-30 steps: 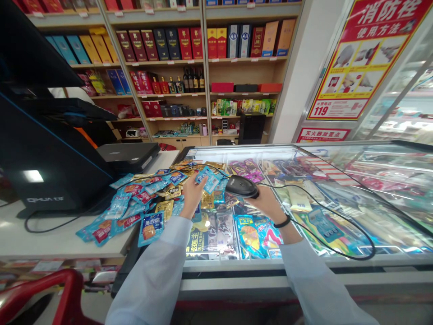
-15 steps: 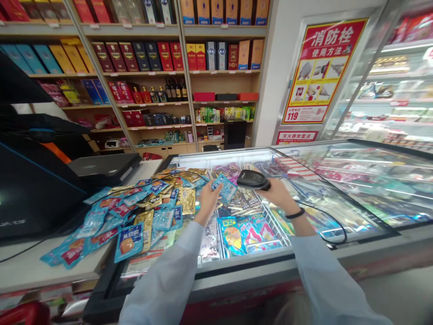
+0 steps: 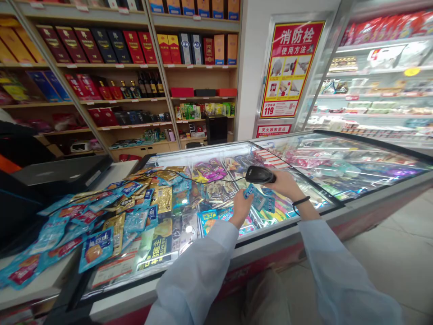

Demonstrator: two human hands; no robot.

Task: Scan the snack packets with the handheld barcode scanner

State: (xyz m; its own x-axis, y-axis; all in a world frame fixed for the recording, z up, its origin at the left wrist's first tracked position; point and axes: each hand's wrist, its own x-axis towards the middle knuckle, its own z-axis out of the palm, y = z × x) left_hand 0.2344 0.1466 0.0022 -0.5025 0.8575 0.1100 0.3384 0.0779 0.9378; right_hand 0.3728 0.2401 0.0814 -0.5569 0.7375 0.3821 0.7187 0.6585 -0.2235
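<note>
My left hand (image 3: 242, 207) pinches a small blue snack packet (image 3: 260, 200) by its left end, over the glass top of a chest freezer. In my right hand (image 3: 286, 186) is a black barcode scanner (image 3: 260, 174), its head pointing left just above the packet. A thin cable runs left from the scanner across the glass. To the left, a heap of blue and gold snack packets (image 3: 135, 216) covers the freezer's left end and spills onto the counter. One blue packet (image 3: 96, 249) lies at the heap's front edge.
The chest freezer (image 3: 294, 230) stretches off to the right, with bagged frozen goods under its glass. A pale counter (image 3: 40, 289) with dark checkout equipment (image 3: 61, 174) adjoins it at left. Shelves (image 3: 115, 65) of boxes and bottles stand behind, and a lit chiller (image 3: 382, 85) is at right.
Both hands have moved right relative to the freezer, still holding the packet and scanner. The packet now sits lower, below the scanner head. The view has swung right.
</note>
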